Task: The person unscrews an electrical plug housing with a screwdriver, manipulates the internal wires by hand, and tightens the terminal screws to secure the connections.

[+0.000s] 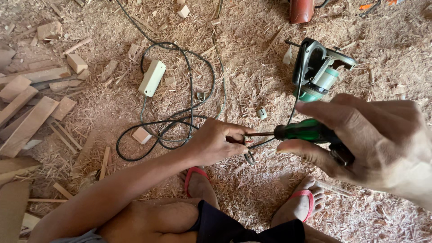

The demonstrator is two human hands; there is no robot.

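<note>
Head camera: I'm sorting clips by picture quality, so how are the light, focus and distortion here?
Head view: soft, even daylight, no glare, only faint shadows on the sawdust floor; the right hand, close to the lens, looks oversized and slightly soft; the left hand, screwdriver and power saw are sharp; wide-angle stretch at the edges.

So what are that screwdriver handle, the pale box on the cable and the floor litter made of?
Screwdriver handle: looks like glossy translucent green plastic, with a bright sheen.
Box: probably matte cream plastic, given its smooth moulded edges.
Floor litter: pale wood shavings and sawdust, fibrous and dry, with sawn offcut blocks among them.
</note>
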